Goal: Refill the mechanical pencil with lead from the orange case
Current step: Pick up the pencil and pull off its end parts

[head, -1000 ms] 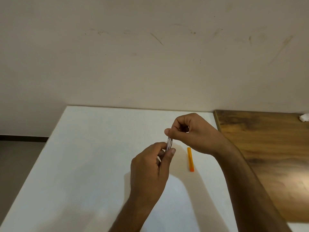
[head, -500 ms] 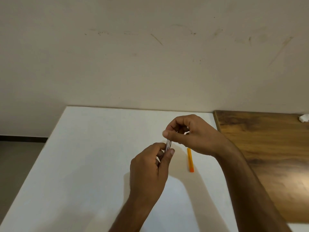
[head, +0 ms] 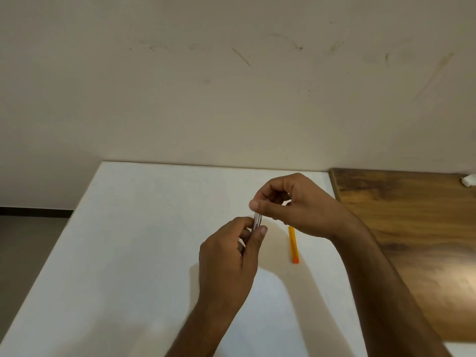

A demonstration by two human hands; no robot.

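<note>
Right over the middle of the white table (head: 144, 253), both hands meet around a slim, silvery mechanical pencil (head: 256, 221). Only a short stretch of its barrel shows, standing nearly upright between the two hands; the rest is hidden inside them. The left hand (head: 229, 256) comes up from below, its fingers and thumb curled shut around the lower part of the barrel, with the thumb tip lying against the pencil's right side. The right hand (head: 296, 204) reaches in from the right and sits higher, just above the left, its thumb and forefinger pinched together at the pencil's top end. Whether those fingertips grip the pencil's cap, a piece of lead, or merely touch the barrel is too small and too covered to tell. The other fingers of the right hand are folded loosely into the palm. On the table, just to the right of the hands and partly under the right wrist, lies the orange case (head: 293, 244), a narrow stick flat on the surface, its long side running away from the person, apart from both hands. Beyond the table's right edge sits a brown wooden surface (head: 412, 228), and a scuffed pale wall (head: 231, 86) rises behind both.
</note>
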